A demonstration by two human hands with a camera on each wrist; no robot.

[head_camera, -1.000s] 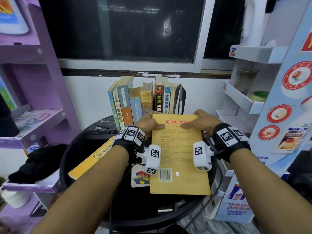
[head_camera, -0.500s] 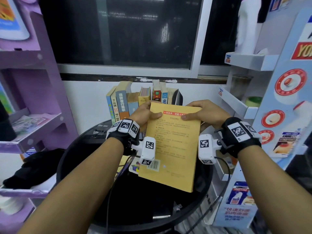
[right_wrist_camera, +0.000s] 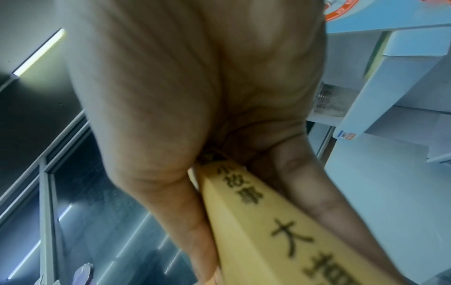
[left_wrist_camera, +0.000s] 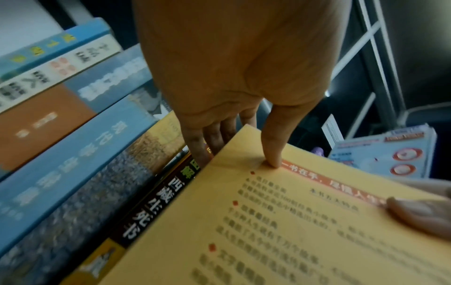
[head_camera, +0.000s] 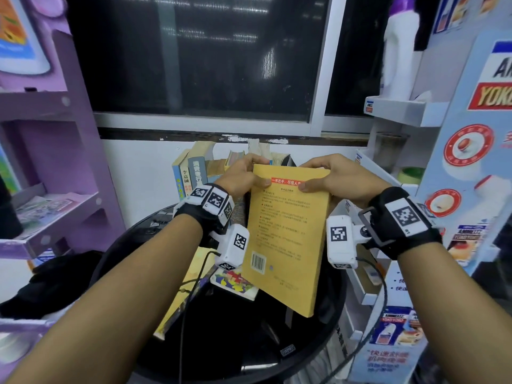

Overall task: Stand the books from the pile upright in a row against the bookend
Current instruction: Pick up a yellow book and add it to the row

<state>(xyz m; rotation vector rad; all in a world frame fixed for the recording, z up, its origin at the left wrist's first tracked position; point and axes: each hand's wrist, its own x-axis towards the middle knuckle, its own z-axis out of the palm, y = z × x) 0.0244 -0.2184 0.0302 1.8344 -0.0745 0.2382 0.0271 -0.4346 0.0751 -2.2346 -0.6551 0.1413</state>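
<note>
Both hands hold a yellow paperback [head_camera: 285, 231] by its top edge, back cover toward me, tilted and raised above the round black table [head_camera: 249, 353]. My left hand [head_camera: 245, 176] pinches the top left corner, thumb on the cover [left_wrist_camera: 292, 221], fingers behind. My right hand [head_camera: 322, 173] grips the top right corner, around the spine [right_wrist_camera: 268, 221]. Just behind stands a row of upright books [head_camera: 191, 173], spines outward [left_wrist_camera: 73, 144], against a black bookend [head_camera: 289, 162] at its right end. A flat yellow book [head_camera: 188, 286] and a small colourful book [head_camera: 235, 284] lie on the table.
A purple shelf unit [head_camera: 55, 162] stands to the left with dark cloth [head_camera: 55, 278] below it. A blue-and-white display rack [head_camera: 443, 189] crowds the right side. A window [head_camera: 194, 56] and white wall are behind the books. Cables hang from both wrists.
The yellow paperback has come up off the table and tipped toward upright, both hands carrying it back toward the row of books.
</note>
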